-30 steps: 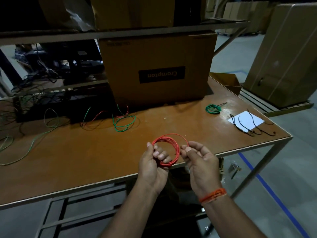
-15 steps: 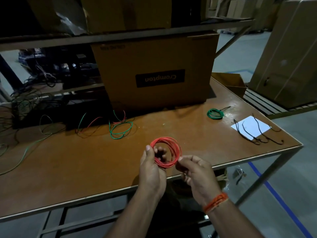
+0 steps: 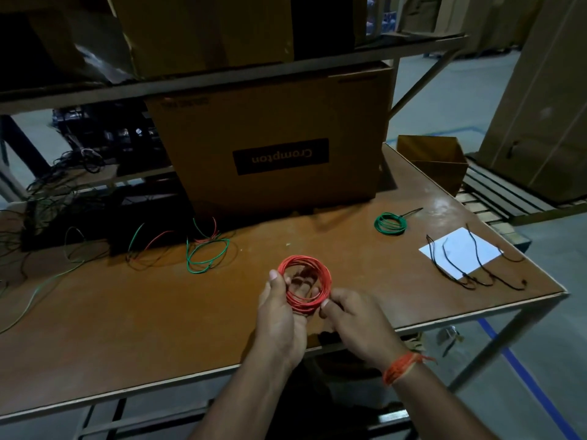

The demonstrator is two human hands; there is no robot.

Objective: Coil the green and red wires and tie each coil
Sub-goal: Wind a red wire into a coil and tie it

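Note:
A red wire coil [image 3: 320, 268] is held upright above the front of the brown table [image 3: 133, 315]. My left hand [image 3: 279, 315] grips its left and lower side, thumb on the outside and fingers through the ring. My right hand [image 3: 352, 315] pinches the coil's lower right edge. A tied green wire coil [image 3: 390, 223] lies flat at the back right of the table. Several black ties [image 3: 470, 274] lie partly on a white paper [image 3: 462, 252] at the right edge.
Loose green and red wires [image 3: 203, 252] lie at the table's middle left, with more tangled wires [image 3: 47, 198] at far left. A large cardboard box [image 3: 276, 144] stands at the back under a metal shelf [image 3: 222, 81]. A small open carton [image 3: 432, 160] sits at the back right.
The coil's loose loop has been drawn in and the ring is tighter. My right hand has slid down from the coil's right side to its lower right edge.

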